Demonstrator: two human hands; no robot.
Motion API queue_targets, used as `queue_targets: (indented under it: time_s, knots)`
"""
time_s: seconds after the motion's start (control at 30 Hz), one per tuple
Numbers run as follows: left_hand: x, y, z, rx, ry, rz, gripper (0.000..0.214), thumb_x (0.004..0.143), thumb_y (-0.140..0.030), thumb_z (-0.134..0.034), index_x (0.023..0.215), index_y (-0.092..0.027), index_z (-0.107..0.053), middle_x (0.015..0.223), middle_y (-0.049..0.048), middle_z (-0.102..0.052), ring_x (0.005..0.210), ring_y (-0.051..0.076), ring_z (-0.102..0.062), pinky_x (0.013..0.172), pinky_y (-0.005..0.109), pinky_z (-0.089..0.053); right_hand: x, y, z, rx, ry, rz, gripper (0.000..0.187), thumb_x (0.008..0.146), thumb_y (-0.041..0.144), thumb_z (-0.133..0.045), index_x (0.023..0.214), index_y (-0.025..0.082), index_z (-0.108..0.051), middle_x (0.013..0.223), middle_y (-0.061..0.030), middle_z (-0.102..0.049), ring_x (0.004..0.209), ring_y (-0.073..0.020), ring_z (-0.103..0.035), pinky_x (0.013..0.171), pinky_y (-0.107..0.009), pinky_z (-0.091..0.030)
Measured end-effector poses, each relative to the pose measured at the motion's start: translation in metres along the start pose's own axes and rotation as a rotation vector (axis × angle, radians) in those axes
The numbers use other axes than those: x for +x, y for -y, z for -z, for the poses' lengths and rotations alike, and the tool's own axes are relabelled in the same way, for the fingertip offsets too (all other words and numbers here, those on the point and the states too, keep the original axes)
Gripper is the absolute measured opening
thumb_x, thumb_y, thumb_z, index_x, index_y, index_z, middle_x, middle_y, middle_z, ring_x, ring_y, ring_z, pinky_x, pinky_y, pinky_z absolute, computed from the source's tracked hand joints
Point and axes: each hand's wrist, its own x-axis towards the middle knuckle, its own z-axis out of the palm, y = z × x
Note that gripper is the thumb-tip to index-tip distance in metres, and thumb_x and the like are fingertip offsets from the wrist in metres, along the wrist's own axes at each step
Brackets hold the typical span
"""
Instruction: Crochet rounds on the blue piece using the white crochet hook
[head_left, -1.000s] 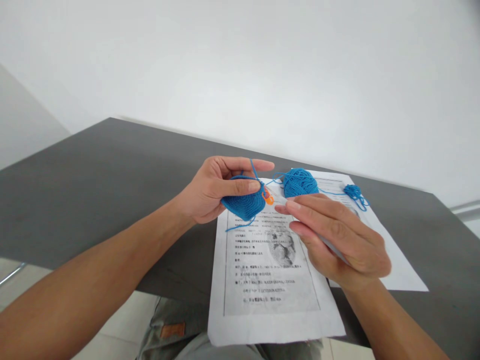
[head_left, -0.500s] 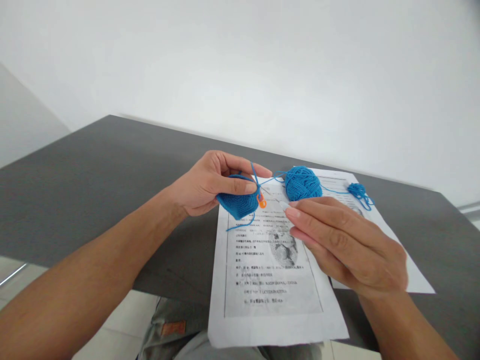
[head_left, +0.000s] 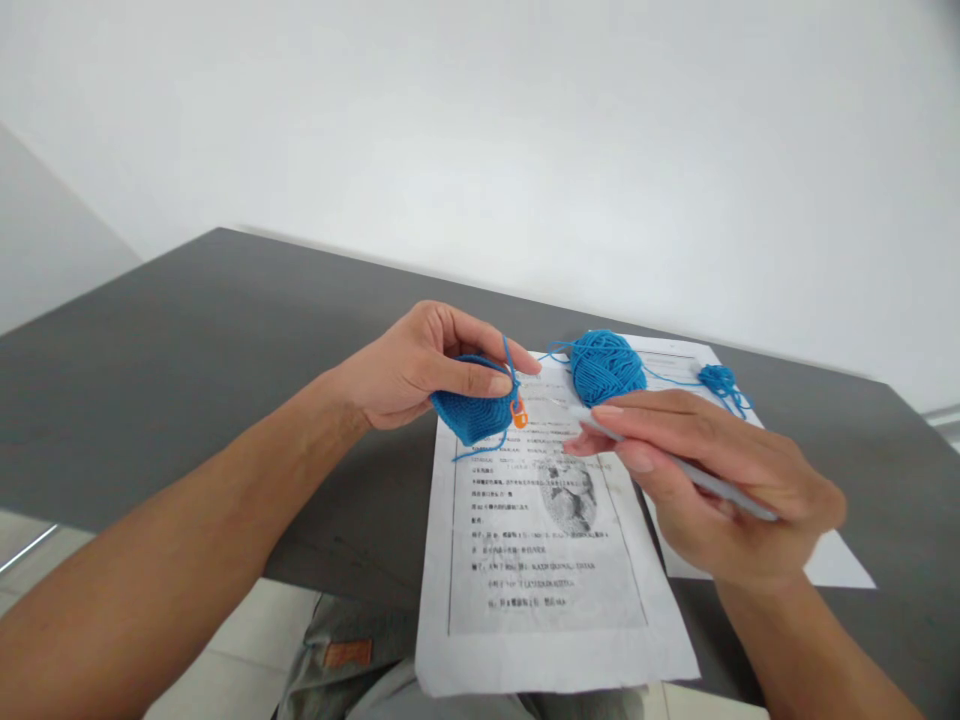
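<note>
My left hand (head_left: pixel 450 365) pinches a blue crocheted piece (head_left: pixel 472 410) between thumb and fingers, with a strand of yarn looped over its index finger. An orange stitch marker (head_left: pixel 519 413) hangs from the piece's right edge, and a loose yarn tail trails below it. To the right, my right hand (head_left: pixel 705 480) is closed around a crochet hook (head_left: pixel 720 485) with a grey handle. The hook's thin tip points left and is apart from the crocheted piece. Behind the hands sits a ball of blue yarn (head_left: pixel 606 367).
A printed sheet (head_left: pixel 547 650) with text and a picture overhangs the front edge of the dark table (head_left: pixel 187 400). Another sheet (head_left: pixel 817 560) lies to its right. A small tangle of blue yarn (head_left: pixel 724 385) rests on that sheet. A white wall (head_left: pixel 480 150) stands behind.
My right hand has moved a little right and turned, so the hook's handle now shows and its tip is farther from the crocheted piece. The left hand's index finger has lowered slightly.
</note>
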Motion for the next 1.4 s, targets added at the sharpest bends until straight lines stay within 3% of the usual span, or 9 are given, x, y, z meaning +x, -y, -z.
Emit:
queue_targets:
  time_s: [0.2, 0.3, 0.47, 0.6, 0.77, 1.2, 1.33, 1.4]
  knots:
    - [0.000, 0.002, 0.002, -0.009, 0.005, 0.008, 0.021, 0.070, -0.009, -0.094, 0.089, -0.011, -0.088, 0.076, 0.0103, -0.083, 0.063, 0.018, -0.077, 0.060, 0.023, -0.063, 0.001, 0.001, -0.008, 0.121, -0.088, -0.139, 0.039, 0.095, 0.002, -0.070, 0.123, 0.027, -0.081, 0.085, -0.0025, -0.086, 0.068, -0.0219, -0.081, 0.061, -0.039, -0.070]
    - [0.001, 0.002, 0.003, -0.020, -0.009, 0.030, 0.020, 0.069, -0.008, -0.093, 0.089, -0.011, -0.088, 0.077, 0.0104, -0.083, 0.063, 0.017, -0.077, 0.060, 0.022, -0.063, 0.001, 0.000, -0.003, -0.009, -0.020, -0.033, 0.043, 0.093, 0.003, -0.073, 0.128, 0.027, -0.079, 0.093, -0.0045, -0.086, 0.078, -0.0235, -0.082, 0.066, -0.039, -0.070]
    - [0.004, 0.003, 0.004, 0.008, -0.056, 0.083, 0.018, 0.069, -0.006, -0.092, 0.086, -0.009, -0.087, 0.077, 0.0113, -0.083, 0.063, 0.015, -0.075, 0.059, 0.019, -0.061, 0.003, -0.004, 0.009, -0.294, 0.251, 0.259, 0.042, 0.093, 0.000, -0.073, 0.132, 0.015, -0.074, 0.106, -0.0121, -0.084, 0.094, -0.0249, -0.081, 0.076, -0.038, -0.071]
    - [0.005, 0.004, 0.005, 0.039, -0.043, 0.090, 0.017, 0.069, -0.007, -0.092, 0.086, -0.009, -0.088, 0.077, 0.0123, -0.083, 0.064, 0.015, -0.075, 0.060, 0.020, -0.061, 0.008, -0.003, 0.011, -0.299, 0.287, 0.290, 0.039, 0.095, 0.001, -0.070, 0.131, 0.014, -0.075, 0.104, -0.0127, -0.083, 0.094, -0.0257, -0.080, 0.075, -0.038, -0.071]
    - [0.005, 0.004, 0.006, 0.050, -0.010, 0.089, 0.015, 0.068, -0.007, -0.092, 0.082, -0.010, -0.088, 0.077, 0.0116, -0.083, 0.063, 0.016, -0.075, 0.059, 0.021, -0.061, 0.008, -0.003, 0.013, -0.187, 0.228, 0.186, 0.049, 0.094, 0.006, -0.074, 0.140, 0.025, -0.072, 0.102, -0.0075, -0.084, 0.088, -0.0250, -0.082, 0.076, -0.041, -0.072]
    - [0.003, 0.003, 0.004, 0.043, 0.051, 0.060, 0.015, 0.069, -0.011, -0.095, 0.083, -0.011, -0.088, 0.075, 0.0118, -0.083, 0.064, 0.017, -0.076, 0.060, 0.022, -0.062, 0.003, -0.011, 0.012, 0.130, 0.072, -0.036, 0.047, 0.090, 0.001, -0.077, 0.128, 0.029, -0.081, 0.091, -0.0040, -0.086, 0.077, -0.0237, -0.082, 0.065, -0.040, -0.071]
    - [0.002, 0.003, 0.002, 0.022, 0.057, 0.026, 0.016, 0.069, -0.013, -0.096, 0.083, -0.010, -0.087, 0.075, 0.0124, -0.083, 0.065, 0.018, -0.076, 0.061, 0.023, -0.062, -0.002, -0.014, 0.005, 0.374, -0.033, -0.232, 0.030, 0.097, 0.008, -0.073, 0.120, 0.024, -0.084, 0.086, -0.0045, -0.086, 0.071, -0.0203, -0.082, 0.066, -0.036, -0.072]
    - [0.002, 0.005, 0.000, 0.005, 0.042, -0.015, 0.018, 0.068, -0.014, -0.097, 0.082, -0.010, -0.087, 0.074, 0.0107, -0.082, 0.062, 0.016, -0.074, 0.059, 0.022, -0.059, -0.003, -0.014, -0.001, 0.569, -0.109, -0.399, 0.018, 0.100, 0.019, -0.074, 0.113, 0.023, -0.085, 0.082, -0.0037, -0.085, 0.064, -0.0181, -0.080, 0.057, -0.031, -0.071]
